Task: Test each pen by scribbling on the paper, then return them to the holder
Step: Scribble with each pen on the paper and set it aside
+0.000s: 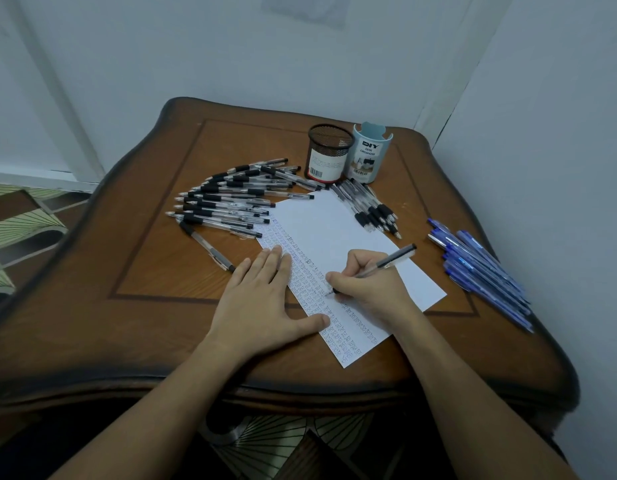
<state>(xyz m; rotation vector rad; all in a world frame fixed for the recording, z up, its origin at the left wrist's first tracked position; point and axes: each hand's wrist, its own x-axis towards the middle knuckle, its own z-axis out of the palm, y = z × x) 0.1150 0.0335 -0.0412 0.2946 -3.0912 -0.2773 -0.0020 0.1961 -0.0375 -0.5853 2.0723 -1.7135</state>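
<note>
from where i stand, the left hand (262,299) and right hand (369,289) are bare. back from the fingers, the left forearm (154,403) and right forearm (473,393) are bare too, as far as can be seen. the left thumbnail (323,320) is short and plain.

Blue pens (484,271), white paper (338,230).

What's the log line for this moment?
step: scribble test | right hand: grips pen, tip on paper | left hand: presses paper flat
</note>
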